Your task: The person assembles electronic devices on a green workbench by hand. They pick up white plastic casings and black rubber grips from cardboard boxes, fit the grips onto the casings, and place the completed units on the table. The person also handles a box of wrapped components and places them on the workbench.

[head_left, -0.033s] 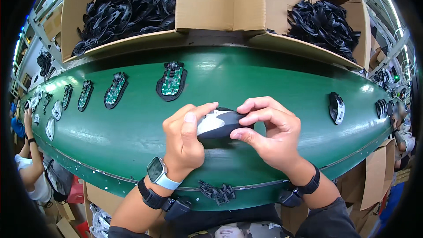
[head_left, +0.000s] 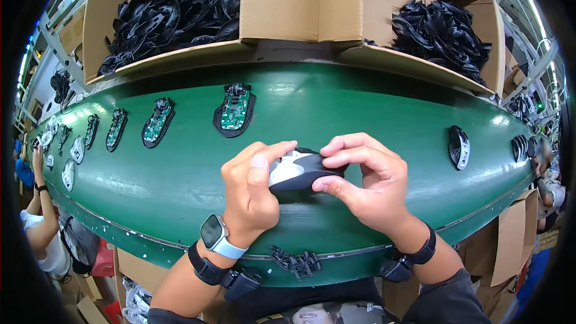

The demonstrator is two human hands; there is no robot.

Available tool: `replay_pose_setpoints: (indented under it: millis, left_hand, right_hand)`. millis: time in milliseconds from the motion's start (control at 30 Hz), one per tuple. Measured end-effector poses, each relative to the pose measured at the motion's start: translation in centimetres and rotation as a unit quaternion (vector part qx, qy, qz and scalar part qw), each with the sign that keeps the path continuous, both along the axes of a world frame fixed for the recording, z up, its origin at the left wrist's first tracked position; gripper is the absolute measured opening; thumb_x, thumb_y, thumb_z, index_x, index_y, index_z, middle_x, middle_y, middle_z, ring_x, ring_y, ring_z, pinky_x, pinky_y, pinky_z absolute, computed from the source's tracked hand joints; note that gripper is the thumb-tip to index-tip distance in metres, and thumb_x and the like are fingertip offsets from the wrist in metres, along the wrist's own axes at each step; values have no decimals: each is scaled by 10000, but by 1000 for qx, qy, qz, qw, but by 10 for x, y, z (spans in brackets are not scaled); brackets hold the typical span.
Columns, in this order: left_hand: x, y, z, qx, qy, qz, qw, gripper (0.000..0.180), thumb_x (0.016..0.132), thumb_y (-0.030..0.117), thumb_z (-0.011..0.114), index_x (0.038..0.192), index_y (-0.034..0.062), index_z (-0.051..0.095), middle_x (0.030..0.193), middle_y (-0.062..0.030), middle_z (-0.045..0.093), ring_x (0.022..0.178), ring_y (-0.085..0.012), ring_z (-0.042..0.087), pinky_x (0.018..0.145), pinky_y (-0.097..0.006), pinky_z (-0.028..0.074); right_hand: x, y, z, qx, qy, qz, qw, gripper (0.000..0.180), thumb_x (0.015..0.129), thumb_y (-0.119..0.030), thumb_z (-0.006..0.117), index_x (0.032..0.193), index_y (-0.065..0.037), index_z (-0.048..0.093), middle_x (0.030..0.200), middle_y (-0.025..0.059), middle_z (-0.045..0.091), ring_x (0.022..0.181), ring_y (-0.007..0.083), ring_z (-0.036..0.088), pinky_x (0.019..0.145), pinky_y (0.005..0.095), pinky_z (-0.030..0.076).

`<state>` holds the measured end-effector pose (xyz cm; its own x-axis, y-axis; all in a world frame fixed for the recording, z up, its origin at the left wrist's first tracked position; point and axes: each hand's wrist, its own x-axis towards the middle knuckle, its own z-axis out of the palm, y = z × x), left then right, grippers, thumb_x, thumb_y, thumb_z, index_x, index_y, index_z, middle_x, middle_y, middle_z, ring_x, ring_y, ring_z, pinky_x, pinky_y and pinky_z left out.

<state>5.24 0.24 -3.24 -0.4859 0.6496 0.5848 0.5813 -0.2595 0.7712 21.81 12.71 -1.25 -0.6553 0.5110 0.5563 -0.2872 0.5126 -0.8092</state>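
A black and silver-white computer mouse point(head_left: 295, 171) is held between my two hands, just above the green belt. My left hand point(head_left: 255, 186) grips its pale left end, with the thumb and index finger along it. On its dark right end, my right hand point(head_left: 366, 174) pinches with thumb and fingertips; part of the shell is hidden behind the fingers. Near the belt's front edge, below the hands, lies a small heap of black plastic parts point(head_left: 296, 262). Beyond my left hand sits a mouse base with a green circuit board point(head_left: 234, 111).
Several more mouse bases point(head_left: 158, 122) line the green belt point(head_left: 354, 105) toward the left, beside pale shells point(head_left: 68, 176). Another mouse shell point(head_left: 459, 147) lies at right. Cardboard boxes point(head_left: 300, 3) of black plastic parts point(head_left: 177, 15) stand behind the belt. A co-worker's arm point(head_left: 43, 204) shows far left.
My right fingers have shifted very slightly left on the mouse, and its right end has tilted a little. The parts on the belt stay in place.
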Motion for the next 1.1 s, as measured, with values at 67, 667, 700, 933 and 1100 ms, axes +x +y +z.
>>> replay_pose_setpoints:
  millis: [67, 667, 700, 933, 1100]
  left_hand:
    - [0, -4, -1, 3, 5, 12, 1000, 495, 1042, 229, 384, 1034, -68, 781, 759, -197, 667, 653, -313, 643, 617, -393, 499]
    - [3, -7, 6, 74, -430, -299, 849, 760, 1009, 604, 636, 1438, 7, 443, 1477, -166, 530, 1405, -309, 512, 1197, -477, 405]
    - [5, -8, 15, 41, -434, -312, 844, 781, 957, 493, 742, 1469, -13, 437, 1475, -168, 546, 1393, -304, 535, 1192, -470, 418]
    - [2, -16, 9, 10, -518, -266, 812, 819, 785, 191, 955, 1446, 10, 506, 1388, -118, 652, 1267, -254, 662, 1091, -422, 557]
    - [6, -21, 17, 18, -534, -239, 811, 909, 707, 223, 1000, 1442, 7, 511, 1381, -127, 656, 1262, -271, 663, 1101, -434, 559]
  right_hand:
    - [-4, -3, 1, -4, -19, 4, 1000, 261, 780, 2, 915, 1006, -18, 785, 1115, 107, 743, 938, 170, 718, 816, 303, 604]
    - [3, 4, 11, -103, -22, 87, 991, 893, 760, -194, 954, 1510, -3, 508, 1407, 159, 539, 1293, 256, 572, 1116, 376, 469]
    - [5, 4, 11, -43, -16, 52, 998, 891, 761, -194, 950, 1509, -2, 506, 1413, 172, 533, 1293, 276, 574, 1114, 382, 470]
    - [6, 0, 13, -14, 75, 40, 996, 869, 760, -229, 959, 1481, -14, 523, 1359, 179, 596, 1261, 321, 613, 1098, 403, 486]
    - [7, 4, 13, 8, 74, 61, 995, 852, 759, -219, 949, 1466, -4, 525, 1384, 198, 638, 1277, 335, 654, 1107, 405, 506]
